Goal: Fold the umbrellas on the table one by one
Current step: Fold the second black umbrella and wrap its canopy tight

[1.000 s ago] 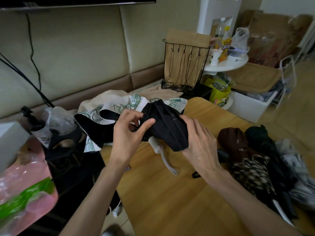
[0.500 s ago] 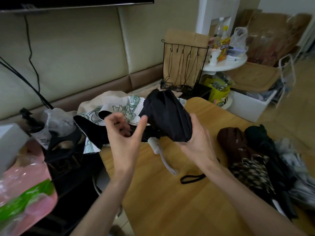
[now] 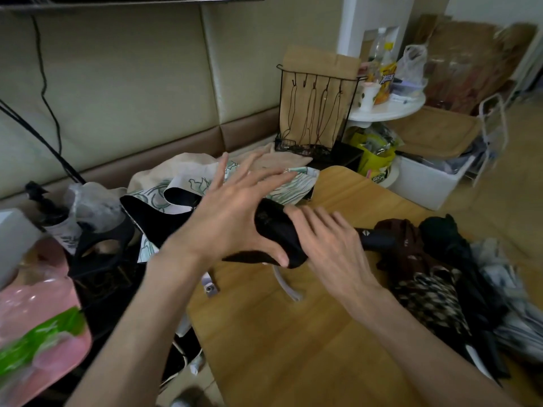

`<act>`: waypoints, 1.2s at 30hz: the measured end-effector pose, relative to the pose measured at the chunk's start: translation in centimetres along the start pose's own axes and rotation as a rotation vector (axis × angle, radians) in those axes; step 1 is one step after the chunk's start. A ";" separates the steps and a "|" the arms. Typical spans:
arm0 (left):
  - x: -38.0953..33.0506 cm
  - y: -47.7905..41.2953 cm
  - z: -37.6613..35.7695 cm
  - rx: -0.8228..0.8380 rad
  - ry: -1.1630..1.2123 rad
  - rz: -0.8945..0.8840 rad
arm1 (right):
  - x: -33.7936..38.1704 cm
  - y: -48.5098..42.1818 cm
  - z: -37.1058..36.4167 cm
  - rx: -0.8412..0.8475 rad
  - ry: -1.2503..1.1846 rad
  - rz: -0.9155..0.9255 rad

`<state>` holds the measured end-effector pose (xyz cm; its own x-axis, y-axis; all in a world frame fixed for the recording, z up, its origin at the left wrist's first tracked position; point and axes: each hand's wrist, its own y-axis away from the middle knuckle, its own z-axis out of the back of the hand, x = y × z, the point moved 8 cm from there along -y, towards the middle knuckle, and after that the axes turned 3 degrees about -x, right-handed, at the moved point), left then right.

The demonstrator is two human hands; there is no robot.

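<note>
Above the light wooden table (image 3: 293,348), near its far left edge, one black fabric folding umbrella (image 3: 276,230) is lying roughly level, its handle pointing right toward a heap of what look like four other umbrellas (image 3: 432,298). The left hand (image 3: 223,224) is pressing its crumpled canopy with straight, spread fingers, while the right hand (image 3: 329,245) is curling its fingers round it.

Black umbrella (image 3: 277,230) partly behind right hand (image 3: 329,245)

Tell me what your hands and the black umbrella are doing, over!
Left hand flat, fingers spread, touching black umbrella. Right hand grips it above table. Other umbrellas piled at right, nothing blocking.
</note>
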<state>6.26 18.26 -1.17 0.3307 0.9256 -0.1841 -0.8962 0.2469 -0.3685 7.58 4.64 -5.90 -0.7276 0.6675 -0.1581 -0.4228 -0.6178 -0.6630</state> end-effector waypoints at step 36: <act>2.7 2.1 -2.4 -0.132 -0.326 0.060 | -2.2 0.2 -1.6 0.720 -1.008 -0.288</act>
<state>5.99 20.55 -4.63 0.1476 0.9855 0.0831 -0.8583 0.1694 -0.4843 10.01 3.70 -6.86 -0.5139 0.3999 0.7589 -0.5996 -0.8002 0.0156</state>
